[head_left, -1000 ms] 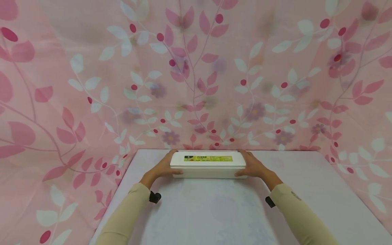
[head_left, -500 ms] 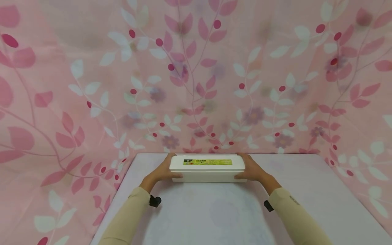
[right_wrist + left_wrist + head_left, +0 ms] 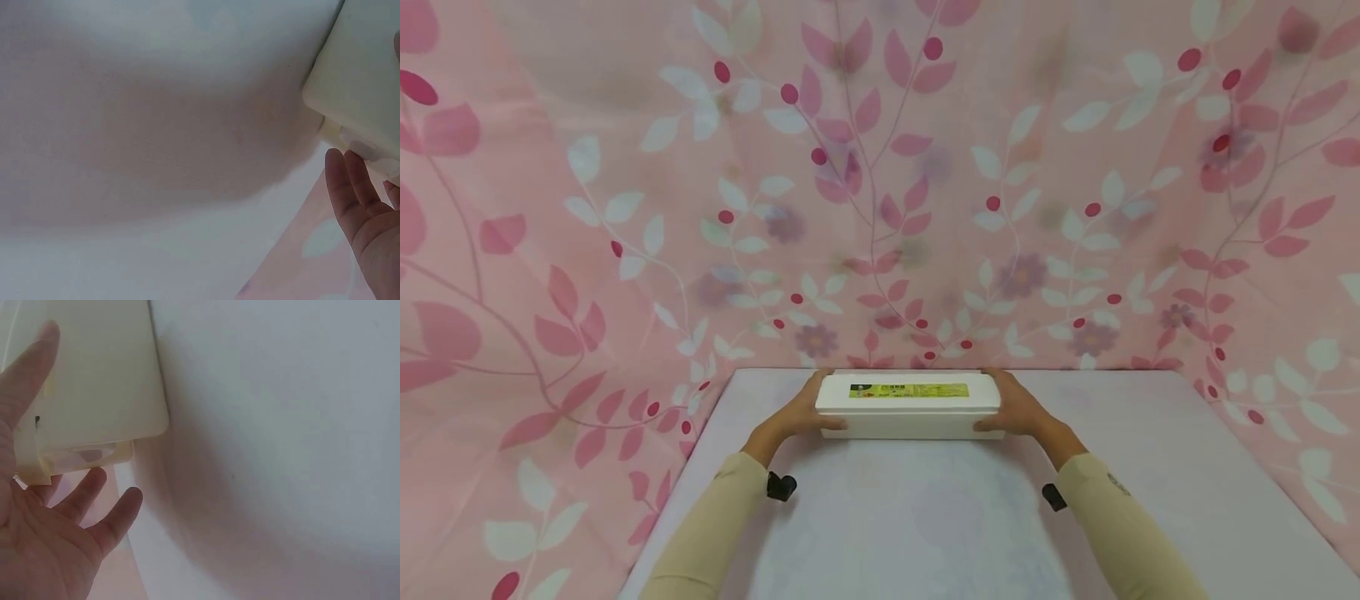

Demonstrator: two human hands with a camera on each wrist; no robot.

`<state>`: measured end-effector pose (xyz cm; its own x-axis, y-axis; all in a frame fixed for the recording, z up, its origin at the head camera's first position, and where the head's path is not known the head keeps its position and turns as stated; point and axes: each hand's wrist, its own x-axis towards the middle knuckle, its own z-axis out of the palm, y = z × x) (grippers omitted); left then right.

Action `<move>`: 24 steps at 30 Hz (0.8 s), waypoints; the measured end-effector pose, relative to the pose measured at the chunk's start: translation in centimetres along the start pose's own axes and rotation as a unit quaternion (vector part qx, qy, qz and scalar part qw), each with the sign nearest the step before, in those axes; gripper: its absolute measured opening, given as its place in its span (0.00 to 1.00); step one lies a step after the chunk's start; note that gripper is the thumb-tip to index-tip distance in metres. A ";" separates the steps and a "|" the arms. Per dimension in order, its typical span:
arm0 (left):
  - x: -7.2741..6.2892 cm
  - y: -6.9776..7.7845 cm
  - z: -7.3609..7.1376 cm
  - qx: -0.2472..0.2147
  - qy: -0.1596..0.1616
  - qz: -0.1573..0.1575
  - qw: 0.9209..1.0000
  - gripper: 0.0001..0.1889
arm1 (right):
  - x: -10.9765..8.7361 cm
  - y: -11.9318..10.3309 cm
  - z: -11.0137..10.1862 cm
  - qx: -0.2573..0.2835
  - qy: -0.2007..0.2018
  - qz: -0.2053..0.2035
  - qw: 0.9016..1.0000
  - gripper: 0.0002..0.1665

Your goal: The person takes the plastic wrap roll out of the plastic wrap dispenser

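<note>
A long white lidded plastic box (image 3: 910, 425) with a yellow-green label on its lid sits at the far end of the table. Its left end is in the grip of my left hand (image 3: 799, 412), thumb on the front face and fingers toward the back. My right hand (image 3: 1018, 408) holds the right end the same way. From the left wrist, the box (image 3: 106, 375) shows a clear recessed part at its end, near the fingertips of the left hand (image 3: 56, 537). In the right wrist view, fingers of the right hand (image 3: 369, 219) lie along the box's end (image 3: 356, 75).
The table (image 3: 917, 517) has a pale cloth with faint patterns. Behind its far edge, close to the box, hangs a pink curtain (image 3: 880, 192) printed with leaves and flowers. Dark wrist-worn devices (image 3: 781, 486) show near both sleeves.
Both hands keep hold of the box, which stays in place on the table. The whole head view shifts slightly down and then back up.
</note>
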<state>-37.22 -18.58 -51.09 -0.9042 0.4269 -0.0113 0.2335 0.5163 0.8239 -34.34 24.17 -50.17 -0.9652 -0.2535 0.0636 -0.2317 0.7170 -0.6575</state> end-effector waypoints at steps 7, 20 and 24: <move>0.1 -0.3 0.0 0.001 -0.002 0.007 1.000 0.57 | 0.0 -0.2 0.2 0.015 0.004 0.007 1.000 0.66; -0.1 -0.6 0.0 -0.001 -0.008 0.012 1.000 0.57 | -0.1 0.2 0.7 0.039 0.005 0.007 0.999 0.67; -0.1 -0.4 0.1 -0.005 -0.011 0.011 1.000 0.56 | 0.0 0.3 0.6 0.042 -0.001 0.016 0.999 0.68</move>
<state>-37.23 -18.77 -51.44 -0.8905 0.4549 -0.0053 0.2503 0.4996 0.8293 -34.32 24.02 -50.82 -0.9718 -0.2324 0.0406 -0.1898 0.6679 -0.7197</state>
